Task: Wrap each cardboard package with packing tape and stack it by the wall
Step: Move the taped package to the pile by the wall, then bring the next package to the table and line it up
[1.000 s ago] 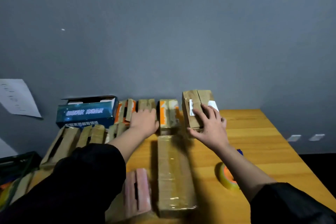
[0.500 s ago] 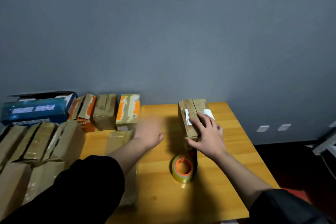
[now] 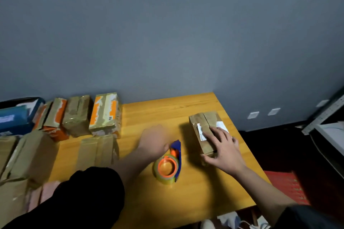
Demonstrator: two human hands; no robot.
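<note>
the room was dim, the grey wall (image 3: pixel 167 33) darkening toward 12 o'clock. soft shadows fell at 9 o'clock of the cardboard package (image 3: pixel 202 132). the left hand (image 3: pixel 154 141) was motion-blurred. wide-angle distortion bent the bench (image 3: pixel 214 182) edges, and the 7 o'clock corner went soft.

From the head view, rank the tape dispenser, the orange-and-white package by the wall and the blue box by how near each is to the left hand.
1. tape dispenser: on the table just right of the left hand.
2. orange-and-white package: by the wall, to the hand's left.
3. blue box: at the far left edge of the row.
</note>
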